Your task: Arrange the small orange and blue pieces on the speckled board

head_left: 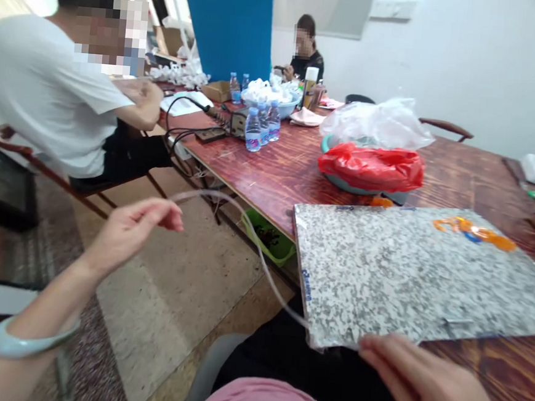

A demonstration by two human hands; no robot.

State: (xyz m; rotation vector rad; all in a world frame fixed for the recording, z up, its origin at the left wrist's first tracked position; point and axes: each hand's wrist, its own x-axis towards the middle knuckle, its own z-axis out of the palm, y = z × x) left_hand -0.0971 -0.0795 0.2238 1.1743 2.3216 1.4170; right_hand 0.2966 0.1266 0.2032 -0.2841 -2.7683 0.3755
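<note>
The head view looks forward and down across a reddish wood-grain table [260,169], with the person's left hand [130,233] raised out over the floor and a pale green bangle [29,342] on that wrist. Its fingers curl loosely, with the tips close together near the end of a thin clear tube [255,243], though whether they pinch it is hard to tell at this size. The tube arcs down from there to the near corner of a speckled grey granite-pattern board [409,279], which lies partly on the table and juts past its edge over the person's lap. The right hand [424,386] sits at the board's near edge, its fingers [376,348] laid along the rim, spread slightly. The thumb is out of sight, so a firm grip cannot be confirmed. Holding the board at this edge probably steadies the overhanging part, while the raised left hand seems to keep the tube lifted and clear of the floor. An orange and blue cord [473,232] lies on the board's far half. Farther up the table are a red plastic bag [372,167], a clear plastic bag [378,123], water bottles [253,129] and a bowl of white pieces [270,99]. A co-worker in a white T-shirt [49,84] sits at the left with both hands near the table edge.
</note>
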